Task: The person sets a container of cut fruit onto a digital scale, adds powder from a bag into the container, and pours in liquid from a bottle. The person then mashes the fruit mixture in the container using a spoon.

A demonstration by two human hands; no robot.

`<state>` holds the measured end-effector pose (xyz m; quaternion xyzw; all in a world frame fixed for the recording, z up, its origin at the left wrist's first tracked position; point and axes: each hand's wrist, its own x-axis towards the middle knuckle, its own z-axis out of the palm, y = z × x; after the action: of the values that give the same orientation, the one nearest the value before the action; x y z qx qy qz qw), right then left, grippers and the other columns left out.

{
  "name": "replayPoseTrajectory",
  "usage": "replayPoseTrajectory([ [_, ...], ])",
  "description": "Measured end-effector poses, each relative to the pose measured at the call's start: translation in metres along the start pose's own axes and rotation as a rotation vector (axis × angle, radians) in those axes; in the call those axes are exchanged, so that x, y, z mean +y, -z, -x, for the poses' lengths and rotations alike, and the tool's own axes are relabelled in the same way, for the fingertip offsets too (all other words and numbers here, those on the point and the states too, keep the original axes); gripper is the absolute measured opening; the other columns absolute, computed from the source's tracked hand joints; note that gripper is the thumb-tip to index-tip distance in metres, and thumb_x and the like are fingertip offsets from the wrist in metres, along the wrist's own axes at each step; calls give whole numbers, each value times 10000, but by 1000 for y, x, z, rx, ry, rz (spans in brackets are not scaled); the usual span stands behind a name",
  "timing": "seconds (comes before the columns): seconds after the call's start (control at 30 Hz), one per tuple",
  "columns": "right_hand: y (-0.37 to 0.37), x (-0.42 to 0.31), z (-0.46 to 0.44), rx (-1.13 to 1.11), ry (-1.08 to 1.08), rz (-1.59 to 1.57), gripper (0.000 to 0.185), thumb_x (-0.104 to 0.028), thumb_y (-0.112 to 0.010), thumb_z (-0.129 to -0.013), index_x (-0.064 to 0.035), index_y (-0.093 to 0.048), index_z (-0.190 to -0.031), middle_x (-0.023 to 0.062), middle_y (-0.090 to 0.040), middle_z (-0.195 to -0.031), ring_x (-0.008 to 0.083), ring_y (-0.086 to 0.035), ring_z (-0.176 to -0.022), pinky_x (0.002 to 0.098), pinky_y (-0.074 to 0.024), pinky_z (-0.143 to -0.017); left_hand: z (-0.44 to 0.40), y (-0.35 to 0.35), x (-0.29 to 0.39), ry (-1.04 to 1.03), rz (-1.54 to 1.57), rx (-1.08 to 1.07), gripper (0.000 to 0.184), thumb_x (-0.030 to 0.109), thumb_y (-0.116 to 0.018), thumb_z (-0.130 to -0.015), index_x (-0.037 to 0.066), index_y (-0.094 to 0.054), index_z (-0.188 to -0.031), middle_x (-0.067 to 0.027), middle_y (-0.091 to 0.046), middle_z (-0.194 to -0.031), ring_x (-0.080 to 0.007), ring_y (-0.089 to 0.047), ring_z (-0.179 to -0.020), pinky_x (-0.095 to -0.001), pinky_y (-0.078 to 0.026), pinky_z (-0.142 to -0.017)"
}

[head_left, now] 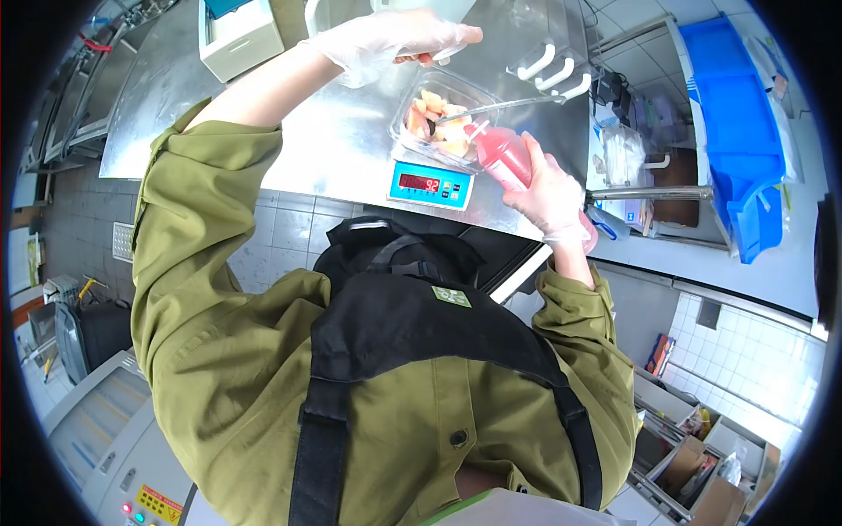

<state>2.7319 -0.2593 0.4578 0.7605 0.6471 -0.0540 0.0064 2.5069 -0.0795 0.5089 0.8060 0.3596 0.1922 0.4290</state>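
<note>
Shiny steel table point(338, 131), grey tile floor point(292, 230). Right hand point(548, 193) clamped round pink bottle point(503, 159); left hand point(399, 37) near fruit tub point(428, 156), can't tell fingers.

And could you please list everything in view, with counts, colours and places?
steel table: one, silver, upper middle
digital scale: one, blue front, red digits, table's near edge
plastic container: one, clear, just beyond the scale's display
fruit chunks: several, pale orange, inside the container
squeeze bottle: one, pink-red, tilted, container's right
box: one, off-white, table's far left
curved handles: three, white, table's right
plastic piece: one, blue, far right
warning label: one, yellow, lower left
apron: one, black, chest
shirt: one, olive, beneath the apron
left hand: one, clear-gloved, beyond the container
right hand: one, clear-gloved, around the bottle
</note>
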Motion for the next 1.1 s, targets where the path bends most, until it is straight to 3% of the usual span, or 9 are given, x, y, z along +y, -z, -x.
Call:
replayPoseTrajectory([
  [0.23,2,-1,-5,3,19,35,874,-285,-711,-512,-190,-378,-1314,133,-596,-957,307,-626,-816,378,-507,-714,-9,-2,3,146,7,-55,547,622,-465,-799,137,-472,-547,16,-373,-519,-83,-295,-474,-251,-216,-471],
  [0.53,3,8,1,35,-3,19,874,-280,-721,-515,-173,-378,-1312,138,-592,-966,306,-626,-826,374,-504,-733,-18,-7,-4,145,17,-61,545,588,-496,-802,115,-486,-532,12,-404,-514,-70,-336,-457,-244,-255,-442],
  [0.67,6,12,7,9,-31,-17,878,-278,-729,-515,-155,-376,-1310,151,-592,-976,318,-621,-850,382,-498,-748,-25,-14,-4,194,19,-90,502,530,-501,-818,103,-476,-555,14,-400,-544,-81,-362,-509,-240,-291,-494],
  [0.77,5,18,7,-22,-41,-211,868,-290,-722,-521,-143,-381,-1305,174,-586,-1050,337,-603,-923,377,-487,-792,-26,-21,-5,186,96,-120,452,483,-505,-826,99,-473,-589,20,-413,-604,-93,-389,-597,-244,-331,-584],
  [0.93,-3,21,7,9,-33,-767,874,-238,-746,-521,-110,-383,-1306,149,-579,-1109,267,-583,-1003,329,-448,-869,-29,-39,-22,119,260,-207,378,411,-497,-843,97,-466,-634,33,-429,-685,-102,-394,-693,-268,-351,-702],
  [1.03,-14,23,2,55,19,-1053,881,-206,-763,-515,-77,-384,-1300,123,-584,-1097,222,-574,-1004,314,-434,-885,-33,-45,-32,-10,452,-393,356,374,-481,-861,100,-455,-635,35,-420,-675,-95,-397,-685,-247,-349,-689],
  [1.1,-14,21,2,82,50,-1138,883,-200,-769,-514,-58,-384,-1296,117,-585,-1094,210,-571,-1003,314,-431,-889,-33,-53,-25,58,523,-420,355,365,-485,-863,103,-447,-627,34,-419,-667,-90,-398,-684,-232,-344,-678],
])
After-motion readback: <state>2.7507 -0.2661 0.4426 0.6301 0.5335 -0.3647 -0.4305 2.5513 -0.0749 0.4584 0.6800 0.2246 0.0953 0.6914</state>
